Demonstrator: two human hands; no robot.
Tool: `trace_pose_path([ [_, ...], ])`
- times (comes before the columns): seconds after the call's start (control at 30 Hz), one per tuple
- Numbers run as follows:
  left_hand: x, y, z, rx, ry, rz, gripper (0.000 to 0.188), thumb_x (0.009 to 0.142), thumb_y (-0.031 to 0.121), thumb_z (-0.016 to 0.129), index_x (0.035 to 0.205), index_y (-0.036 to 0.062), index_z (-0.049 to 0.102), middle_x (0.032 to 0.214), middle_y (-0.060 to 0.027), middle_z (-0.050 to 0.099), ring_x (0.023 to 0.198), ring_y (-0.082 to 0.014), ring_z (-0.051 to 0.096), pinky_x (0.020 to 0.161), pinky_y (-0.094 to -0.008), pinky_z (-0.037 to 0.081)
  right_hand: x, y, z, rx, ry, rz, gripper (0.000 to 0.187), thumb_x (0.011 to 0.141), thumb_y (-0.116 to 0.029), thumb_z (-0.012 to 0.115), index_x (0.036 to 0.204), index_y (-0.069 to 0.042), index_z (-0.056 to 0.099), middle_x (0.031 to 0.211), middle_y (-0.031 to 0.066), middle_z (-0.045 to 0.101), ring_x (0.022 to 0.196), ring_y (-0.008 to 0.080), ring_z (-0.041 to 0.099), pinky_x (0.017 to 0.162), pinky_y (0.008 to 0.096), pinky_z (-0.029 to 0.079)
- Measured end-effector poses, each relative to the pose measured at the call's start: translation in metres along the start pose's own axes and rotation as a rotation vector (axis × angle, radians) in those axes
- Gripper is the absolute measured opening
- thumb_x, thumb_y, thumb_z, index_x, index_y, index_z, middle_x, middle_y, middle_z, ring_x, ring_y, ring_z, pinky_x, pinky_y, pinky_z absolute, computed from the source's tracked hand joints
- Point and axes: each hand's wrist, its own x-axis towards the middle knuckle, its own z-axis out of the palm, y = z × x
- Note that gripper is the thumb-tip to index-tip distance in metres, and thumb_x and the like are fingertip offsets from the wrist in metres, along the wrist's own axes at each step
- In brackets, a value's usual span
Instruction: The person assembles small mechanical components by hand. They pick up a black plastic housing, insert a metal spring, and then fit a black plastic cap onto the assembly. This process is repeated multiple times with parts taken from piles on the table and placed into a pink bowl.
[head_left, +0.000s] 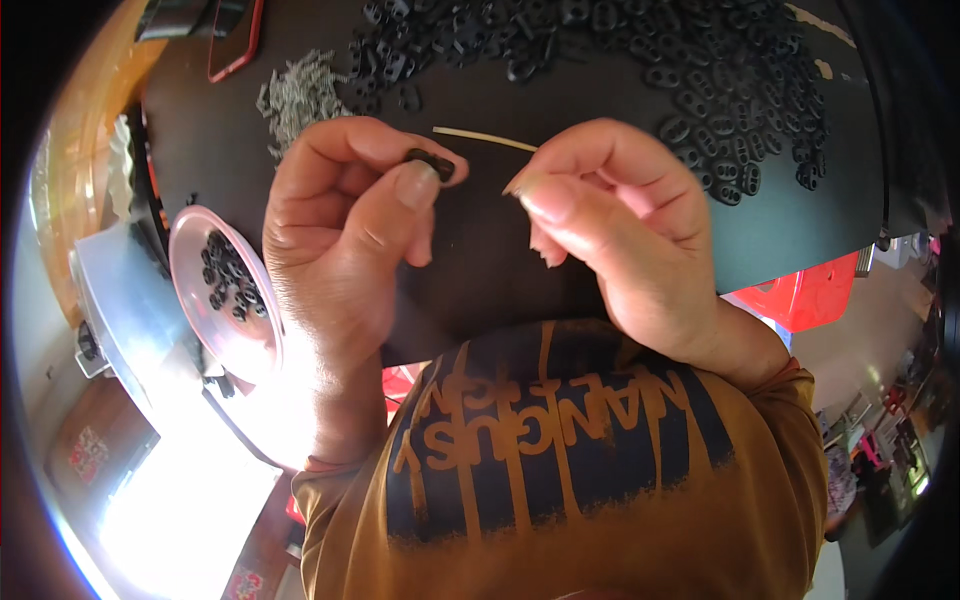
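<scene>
Between thumb and forefinger, my left hand (345, 220) pinches a small black plastic piece (430, 163), its outer end showing past the thumb. My right hand (625, 225) is closed in a pinch a short way to the right, thumb against forefinger. Whatever lies between those fingertips is too small or hidden to name. A thin pale stick (485, 137) runs up to the right forefinger and passes behind it; whether the hand holds it or it lies on the table I cannot tell. The two hands are apart, above the dark table (480, 270).
Many black plastic pieces with holes (720, 110) spread over the table's far side. A heap of small grey metal bits (305, 95) lies far left, near a red-edged phone-like object (236, 45). A pink bowl (183, 250) holds black pieces. A red container (810, 295) stands beyond the right edge.
</scene>
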Motion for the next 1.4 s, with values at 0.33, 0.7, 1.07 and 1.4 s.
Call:
trace_pose_path([
  [0.33,-0.031,-0.022,-0.005,-0.205,-0.001,-0.157,0.019,0.081,0.007,0.056,0.099,0.0022,0.052,0.081,-0.0083,0.058,0.056,-0.0097,0.043,0.054,-0.0202,0.038,-0.001,0.001,0.014,-0.168,-0.050,-0.016,0.010,0.084,-0.009,0.054,0.092,-0.004,0.056,0.082,0.0046,0.060,0.066,0.0066,0.050,0.060,0.0206,0.042],
  [0.7,-0.032,-0.024,-0.007,-0.174,0.016,-0.059,0.017,0.080,0.002,0.056,0.096,0.0002,0.052,0.081,-0.0076,0.058,0.057,-0.0098,0.048,0.053,-0.0200,0.041,-0.001,0.003,0.014,-0.362,-0.079,-0.038,0.010,0.085,-0.008,0.053,0.092,-0.002,0.055,0.083,0.0062,0.057,0.068,0.0075,0.051,0.061,0.0202,0.044],
  [1.07,-0.033,-0.028,-0.009,-0.033,-0.047,0.103,0.016,0.079,-0.005,0.054,0.094,0.0005,0.052,0.084,-0.0062,0.053,0.061,-0.0088,0.050,0.055,-0.0196,0.042,0.002,0.002,0.009,-0.743,-0.172,-0.270,0.010,0.082,0.001,0.054,0.091,0.002,0.055,0.079,0.0068,0.055,0.062,0.0068,0.048,0.054,0.0183,0.040],
  [1.4,-0.036,-0.027,-0.006,0.012,0.011,0.076,0.015,0.082,0.001,0.054,0.097,-0.0013,0.051,0.086,-0.0084,0.057,0.064,-0.0096,0.054,0.056,-0.0196,0.045,0.002,0.006,0.009,-0.765,-0.177,-0.368,0.014,0.080,0.002,0.057,0.094,0.003,0.056,0.080,0.0073,0.056,0.061,0.0060,0.047,0.051,0.0171,0.036],
])
